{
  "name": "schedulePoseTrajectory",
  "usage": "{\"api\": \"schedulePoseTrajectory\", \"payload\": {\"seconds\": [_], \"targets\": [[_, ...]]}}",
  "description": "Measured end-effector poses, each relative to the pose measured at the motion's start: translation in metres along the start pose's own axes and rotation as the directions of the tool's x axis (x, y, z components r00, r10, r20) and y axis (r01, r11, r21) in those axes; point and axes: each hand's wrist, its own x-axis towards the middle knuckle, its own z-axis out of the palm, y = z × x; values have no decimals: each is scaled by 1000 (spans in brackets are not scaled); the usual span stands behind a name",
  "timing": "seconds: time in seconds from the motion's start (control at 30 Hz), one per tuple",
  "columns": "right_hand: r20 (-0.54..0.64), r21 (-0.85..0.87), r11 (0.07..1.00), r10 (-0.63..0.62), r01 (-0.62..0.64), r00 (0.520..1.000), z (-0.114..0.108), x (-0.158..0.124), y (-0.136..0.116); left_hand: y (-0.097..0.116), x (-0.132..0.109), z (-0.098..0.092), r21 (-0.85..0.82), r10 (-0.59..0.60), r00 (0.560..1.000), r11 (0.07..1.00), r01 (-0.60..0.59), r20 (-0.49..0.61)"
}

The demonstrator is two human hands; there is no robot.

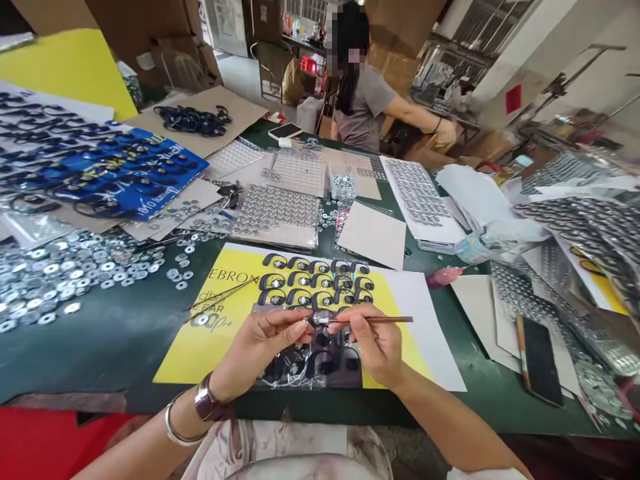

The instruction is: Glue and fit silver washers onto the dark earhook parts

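My right hand (373, 340) grips a thin brown stick (397, 319) like a slim brush, its white tip pointing left. Opposite it, my left hand (267, 340) pinches a small piece between thumb and fingers, close to that tip; I cannot make out the piece. Both hands are over a printed yellow sheet (185, 353). Rows of black hook-shaped pieces (300, 280) lie on the sheet beyond my fingers. Below my hands, a clear plastic sheet (320, 373) covers more dark pieces. Tweezers (223, 294) rest on the sheet's left side, above a loose washer (203, 319).
Many metal washers (100, 260) are spread at the left, beside a blue printed card (145, 177). Behind the yellow sheet are a tray of small parts (277, 217) and a blank card (373, 233). A phone (540, 360) lies right. Another person (363, 100) sits across the table.
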Motion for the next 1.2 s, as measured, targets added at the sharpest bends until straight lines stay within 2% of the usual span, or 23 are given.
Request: {"api": "schedulePoseTrajectory", "payload": {"seconds": [0.07, 0.1, 0.13, 0.17, 0.2, 0.27, 0.3, 0.37, 0.5, 0.6, 0.83, 0.97, 1.03, 1.1, 1.13, 1.2], "targets": [[44, -103, 994, -40, 45, 998, -8, -9, 5, -1, -7, -15, 247, 122, 992, 963, -107, -43], [80, -157, 986, -48, 60, 996, -12, -13, 8, -2, -10, -26, 398, 229, 969, 900, -175, -94], [118, -205, 976, -47, 71, 992, -15, -17, 12, -2, -12, -38, 559, 353, 924, 800, -217, -147], [150, -250, 965, -44, 81, 988, -16, -20, 15, -3, -15, -52, 707, 476, 859, 674, -216, -190], [175, -290, 952, -47, 97, 983, -17, -24, 18, -4, -16, -65, 822, 564, 797, 546, -165, -215], [213, -352, 921, -95, 167, 972, -15, -30, 22, -4, -18, -86, 949, 642, 737, 314, -3, -210], [232, -369, 904, -138, 218, 963, -14, -33, 24, -4, -18, -91, 972, 653, 734, 229, 46, -188], [260, -381, 873, -214, 304, 942, -9, -35, 26, -4, -18, -89, 991, 644, 759, 136, 11, -96], [268, -406, 852, -234, 330, 935, -2, -34, 27, -5, -15, -55, 957, 545, 827, 138, -255, 142], [271, -432, 837, -234, 335, 934, 0, -32, 27, -8, -14, -31, 922, 478, 842, 149, -357, 249], [322, -463, 797, -258, 389, 911, 4, -32, 25, -14, -10, -10, 876, 393, 846, 168, -452, 361], [366, -513, 766, -214, 388, 906, 9, -29, 24, -17, -8, -3, 868, 388, 834, 145, -475, 392], [349, -511, 795, -155, 327, 924, 9, -27, 23, -19, -5, -2, 861, 379, 826, 124, -493, 418], [304, -449, 876, -37, 177, 952, 7, -26, 24, -21, 0, -1, 851, 373, 809, 88, -518, 454], [280, -383, 922, 60, 54, 958, 5, -24, 24, -23, 3, -1, 844, 374, 795, 57, -534, 477], [230, -184, 953, 280, -241, 932, -1, -16, 28, -25, 9, 3, 823, 380, 753, -41, -567, 538]]}}
